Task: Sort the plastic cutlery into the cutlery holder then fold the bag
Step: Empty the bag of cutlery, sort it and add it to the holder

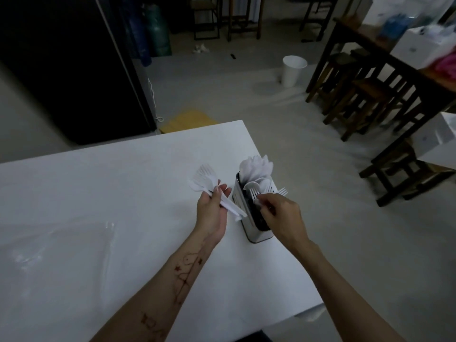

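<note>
A metal cutlery holder (243, 213) stands near the right edge of the white table (98, 193). White knives (256, 164) fan out of its far compartment, with spoons (259, 183) and forks (283, 192) behind my right hand. My left hand (212, 208) grips a bundle of white plastic forks (204, 178), tines pointing away, just left of the holder. My right hand (278, 213) is over the holder's near compartments, fingers pinched on a white fork (253, 193). A clear plastic bag (56, 245) lies flat on the table at the left.
The table's right edge runs close beside the holder, with floor below. A white bucket (293, 70) stands on the floor beyond. Dark wooden stools (365, 99) and a table with boxes fill the right. A dark cabinet (61, 58) stands at the back left.
</note>
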